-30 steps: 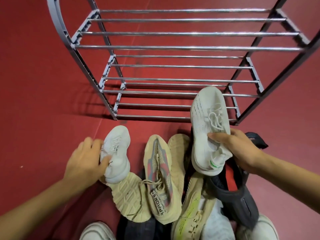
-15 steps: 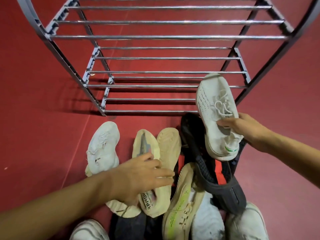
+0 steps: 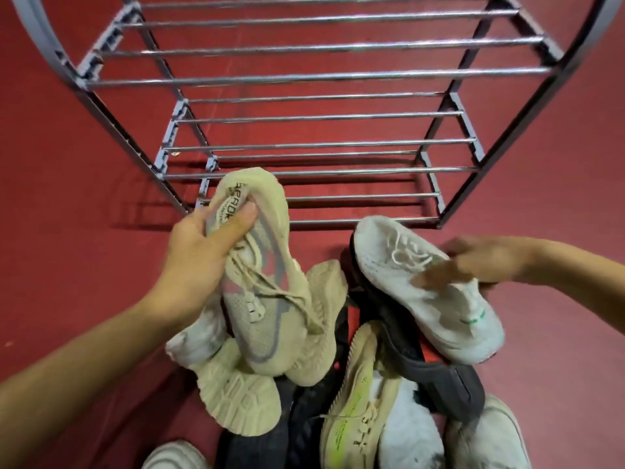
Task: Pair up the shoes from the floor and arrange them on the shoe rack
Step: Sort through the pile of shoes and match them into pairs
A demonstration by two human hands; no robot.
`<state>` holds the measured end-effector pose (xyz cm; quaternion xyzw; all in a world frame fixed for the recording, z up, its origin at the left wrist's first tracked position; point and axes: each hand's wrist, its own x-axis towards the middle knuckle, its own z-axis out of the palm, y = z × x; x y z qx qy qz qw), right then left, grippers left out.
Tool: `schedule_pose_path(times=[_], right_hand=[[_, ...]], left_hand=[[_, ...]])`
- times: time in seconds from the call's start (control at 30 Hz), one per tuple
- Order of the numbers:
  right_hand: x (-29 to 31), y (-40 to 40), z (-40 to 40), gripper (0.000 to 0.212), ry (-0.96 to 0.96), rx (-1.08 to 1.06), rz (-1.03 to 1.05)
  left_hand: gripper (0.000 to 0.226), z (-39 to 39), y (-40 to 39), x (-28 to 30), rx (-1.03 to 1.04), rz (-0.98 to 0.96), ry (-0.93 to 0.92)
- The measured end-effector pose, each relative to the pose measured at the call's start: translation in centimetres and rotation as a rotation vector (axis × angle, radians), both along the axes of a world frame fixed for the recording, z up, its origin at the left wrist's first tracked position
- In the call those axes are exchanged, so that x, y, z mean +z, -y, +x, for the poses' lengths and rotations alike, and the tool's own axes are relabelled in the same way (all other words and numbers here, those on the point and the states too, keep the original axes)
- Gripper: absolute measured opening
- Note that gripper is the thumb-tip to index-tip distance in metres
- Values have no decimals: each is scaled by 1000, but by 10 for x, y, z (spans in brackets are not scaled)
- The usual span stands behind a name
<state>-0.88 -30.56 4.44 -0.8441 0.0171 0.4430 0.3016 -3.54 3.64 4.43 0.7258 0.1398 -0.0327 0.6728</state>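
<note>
While our left hand (image 3: 199, 248) gripped the beige knit sneaker (image 3: 260, 286) by its heel collar, toe hanging down over the pile (image 3: 338, 384), our right hand (image 3: 473, 262) lay blurred on the white sneaker (image 3: 422, 292), fingers across the laces; it looked like a hold, but we could not tell how firm. Both shoes were off the floor (image 3: 67, 164), in front of the shoe rack (image 3: 304, 76), whose rails carried nothing. Main risk as we judged it: these two did not match, so racking them together would break the pairing. A likely mate, a beige shoe sole-up (image 3: 240, 397), lay low in the pile, just under the held one. Second risk: the beige shoe hung from a soft collar by thumb and fingers only, so it could swing, slip out, or catch its loose laces on the pile. Third: the rack shelves were thin bars with gaps, so a shoe set down crooked could tip or poke through. The dark slip-on (image 3: 422, 360) under the white sneaker could get dragged along.
</note>
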Motion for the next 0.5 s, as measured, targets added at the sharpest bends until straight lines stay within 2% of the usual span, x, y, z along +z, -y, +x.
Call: schedule_pose_path(times=[0.07, 0.13, 0.17, 0.2, 0.23, 0.27, 0.3, 0.33, 0.37, 0.4, 0.47, 0.5], right_hand=[[-7, -3, 3, 47, 75, 199, -316], [0, -11, 5, 54, 262, 341, -503], [5, -15, 7, 63, 458, 358, -532], [12, -21, 6, 68, 685, 294, -466], [18, -32, 3, 67, 850, 162, -260], [25, -47, -3, 65, 848, 5, 3], [30, -66, -13, 60, 689, -140, 288], [29, -85, -26, 54, 444, -237, 499], [23, -99, -37, 48, 218, -240, 585], [14, -105, -45, 39, 118, -202, 582], [2, -103, -46, 26, 155, -247, 532], [-2, -95, -40, 23, 167, -342, 535]], left_hand=[[36, -2, 3, -3, 23, -93, -125], [44, -2, 5, -6, -6, -173, -269], [47, -2, 7, -6, -29, -236, -341], [47, -1, 9, -6, -44, -306, -389], [44, -1, 13, -4, -42, -397, -418], [38, 0, 18, -4, -48, -483, -428], [33, 0, 22, -5, -77, -554, -423], [31, -2, 27, -5, -119, -585, -420], [30, -6, 34, -3, -167, -591, -417], [32, -8, 37, -6, -192, -590, -413], [58, -15, 28, -21, -340, -562, -335], [82, -24, 19, -31, -507, -398, -262]])
